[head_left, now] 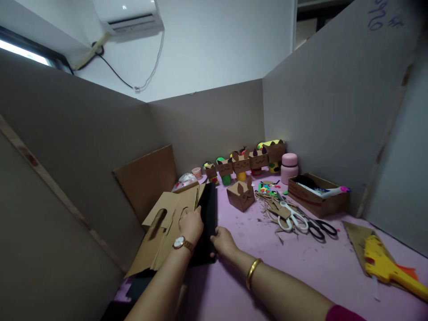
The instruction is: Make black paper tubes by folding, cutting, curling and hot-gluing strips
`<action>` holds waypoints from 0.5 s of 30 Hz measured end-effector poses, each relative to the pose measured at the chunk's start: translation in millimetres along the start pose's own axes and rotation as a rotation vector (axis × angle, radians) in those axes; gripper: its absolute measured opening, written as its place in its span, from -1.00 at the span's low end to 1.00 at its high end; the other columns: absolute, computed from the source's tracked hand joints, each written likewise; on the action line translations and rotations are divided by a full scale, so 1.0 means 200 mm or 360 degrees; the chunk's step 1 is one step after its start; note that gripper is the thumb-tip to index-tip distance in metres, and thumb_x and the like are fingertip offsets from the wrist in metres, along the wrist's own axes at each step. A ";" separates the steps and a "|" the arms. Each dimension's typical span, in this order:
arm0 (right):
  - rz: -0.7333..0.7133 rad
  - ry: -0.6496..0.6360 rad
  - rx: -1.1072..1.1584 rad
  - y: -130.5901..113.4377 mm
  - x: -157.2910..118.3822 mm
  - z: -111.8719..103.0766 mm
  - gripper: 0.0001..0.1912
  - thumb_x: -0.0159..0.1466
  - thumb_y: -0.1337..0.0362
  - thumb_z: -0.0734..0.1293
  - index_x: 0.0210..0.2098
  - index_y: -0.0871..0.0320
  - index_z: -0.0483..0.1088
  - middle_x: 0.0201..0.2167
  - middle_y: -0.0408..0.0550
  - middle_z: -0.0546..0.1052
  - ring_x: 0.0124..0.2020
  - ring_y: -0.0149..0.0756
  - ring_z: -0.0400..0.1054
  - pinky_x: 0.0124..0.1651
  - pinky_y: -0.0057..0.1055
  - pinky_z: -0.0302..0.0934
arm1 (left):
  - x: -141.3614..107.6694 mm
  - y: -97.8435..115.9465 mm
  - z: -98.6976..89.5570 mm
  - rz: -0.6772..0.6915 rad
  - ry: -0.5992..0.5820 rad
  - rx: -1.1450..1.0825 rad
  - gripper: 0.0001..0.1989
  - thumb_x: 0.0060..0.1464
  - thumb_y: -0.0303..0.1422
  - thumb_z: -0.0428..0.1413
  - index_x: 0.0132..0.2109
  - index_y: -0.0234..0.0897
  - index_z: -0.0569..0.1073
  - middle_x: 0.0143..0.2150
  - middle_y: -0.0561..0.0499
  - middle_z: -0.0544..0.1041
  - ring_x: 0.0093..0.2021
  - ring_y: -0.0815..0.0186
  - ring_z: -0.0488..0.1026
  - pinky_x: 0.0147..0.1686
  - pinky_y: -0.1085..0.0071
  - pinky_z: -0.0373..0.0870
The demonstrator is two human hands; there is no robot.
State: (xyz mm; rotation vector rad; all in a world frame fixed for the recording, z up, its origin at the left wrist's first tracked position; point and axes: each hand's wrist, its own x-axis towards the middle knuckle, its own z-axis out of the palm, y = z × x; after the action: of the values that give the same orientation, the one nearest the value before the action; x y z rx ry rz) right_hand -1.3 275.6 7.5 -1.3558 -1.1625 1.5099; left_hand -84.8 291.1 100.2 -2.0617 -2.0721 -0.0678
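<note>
Your left hand (191,223) steadied the cut cardboard pieces (167,220) at 9 o'clock; right hand (223,240) fingers pinched the black sheet (207,214) edge, keeping it upright against them.

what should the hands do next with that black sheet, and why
Probably draw the flat black sheet out toward the open pink tabletop. The right hand already pinches its near edge, while the left hand presses back the leaning brown cardboard pieces.
</note>
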 end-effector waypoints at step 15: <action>0.0070 -0.0011 0.0108 0.01 -0.02 -0.05 -0.74 0.28 0.23 0.24 -0.08 0.21 0.31 -0.18 -0.04 0.44 -0.31 -0.33 0.39 -0.31 -0.32 0.35 | 0.06 -0.11 -0.14 0.0107 -0.0071 -0.0092 -0.69 0.14 -0.32 0.04 0.03 -0.26 0.32 0.00 -0.08 0.41 -0.11 0.21 0.42 -0.16 0.15 0.40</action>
State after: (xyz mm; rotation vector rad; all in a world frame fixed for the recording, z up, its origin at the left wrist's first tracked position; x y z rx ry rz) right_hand 9.4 273.4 6.1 -1.3396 -1.0825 1.5722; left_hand -103.9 296.7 131.4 -2.1842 -2.0476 -0.0726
